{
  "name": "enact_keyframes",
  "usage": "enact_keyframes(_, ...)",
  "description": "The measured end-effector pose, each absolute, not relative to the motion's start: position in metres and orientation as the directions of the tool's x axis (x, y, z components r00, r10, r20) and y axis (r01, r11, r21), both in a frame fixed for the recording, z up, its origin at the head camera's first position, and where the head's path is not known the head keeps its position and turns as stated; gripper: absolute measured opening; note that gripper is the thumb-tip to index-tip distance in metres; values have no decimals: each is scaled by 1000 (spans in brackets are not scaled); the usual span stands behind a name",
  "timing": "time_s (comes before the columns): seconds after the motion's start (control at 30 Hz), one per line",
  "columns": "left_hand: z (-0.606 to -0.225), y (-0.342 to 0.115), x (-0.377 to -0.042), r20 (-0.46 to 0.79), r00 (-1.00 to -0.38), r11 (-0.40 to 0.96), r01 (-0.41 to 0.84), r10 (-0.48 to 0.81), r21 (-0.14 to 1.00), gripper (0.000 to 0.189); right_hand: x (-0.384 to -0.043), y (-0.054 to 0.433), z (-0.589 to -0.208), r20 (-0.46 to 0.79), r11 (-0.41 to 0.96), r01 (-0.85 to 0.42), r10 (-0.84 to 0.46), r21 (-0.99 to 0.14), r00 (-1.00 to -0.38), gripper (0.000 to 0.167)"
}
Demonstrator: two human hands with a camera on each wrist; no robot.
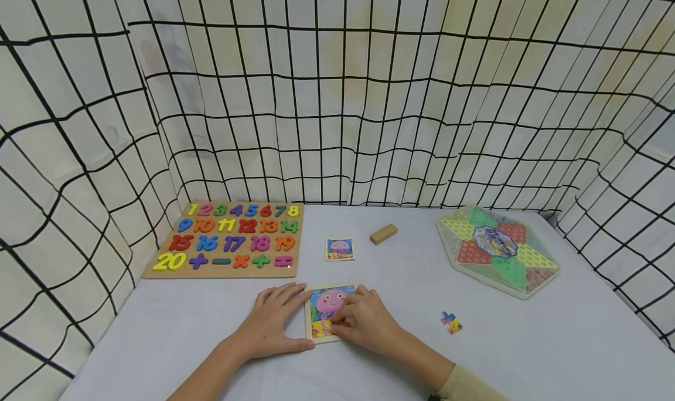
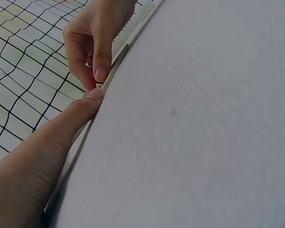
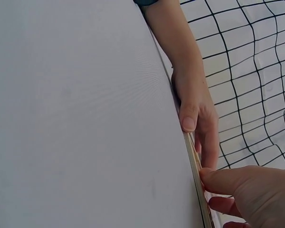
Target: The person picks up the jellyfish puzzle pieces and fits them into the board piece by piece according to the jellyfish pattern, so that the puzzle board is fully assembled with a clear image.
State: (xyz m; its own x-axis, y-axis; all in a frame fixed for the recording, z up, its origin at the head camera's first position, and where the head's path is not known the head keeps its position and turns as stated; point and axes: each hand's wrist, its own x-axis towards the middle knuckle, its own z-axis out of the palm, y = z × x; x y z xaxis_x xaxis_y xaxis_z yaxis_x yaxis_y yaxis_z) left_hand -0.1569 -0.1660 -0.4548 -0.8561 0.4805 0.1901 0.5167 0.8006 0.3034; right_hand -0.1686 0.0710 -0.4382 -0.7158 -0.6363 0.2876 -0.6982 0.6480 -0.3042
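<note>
A small jigsaw puzzle in a pale wooden frame (image 1: 330, 302) lies on the white table, its picture a round pink character above yellow shapes. My left hand (image 1: 271, 322) rests along the frame's left side, fingers at the upper corner and thumb at the lower one. Over the puzzle's lower right, my right hand (image 1: 369, 322) pinches a small puzzle piece (image 2: 99, 86) between thumb and finger, mostly hidden by the fingertips. Two loose puzzle pieces (image 1: 451, 322), blue and yellow, lie to the right. Behind the frame sits a small picture card (image 1: 340, 249) with a similar pink character.
A wooden number board (image 1: 221, 261) with coloured numerals is at the back left. A small wooden block (image 1: 383, 234) lies behind the frame, slightly right. The hexagonal game board (image 1: 498, 251) is at the right. Black wire grid (image 1: 343, 96) walls surround the table's back and sides.
</note>
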Motion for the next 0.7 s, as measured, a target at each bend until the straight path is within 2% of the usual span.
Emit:
enact_keyframes(0.4,-455,-166,-158,186,-858,804,514,479,299,96,-169,86,-432,252,597,-670,-634,-442,-731,9)
enact_keyframes(0.7,-453,-165,-158,189,-857,802,515,479,303,97,-174,115,-427,288,602,-667,-608,-439,-740,10)
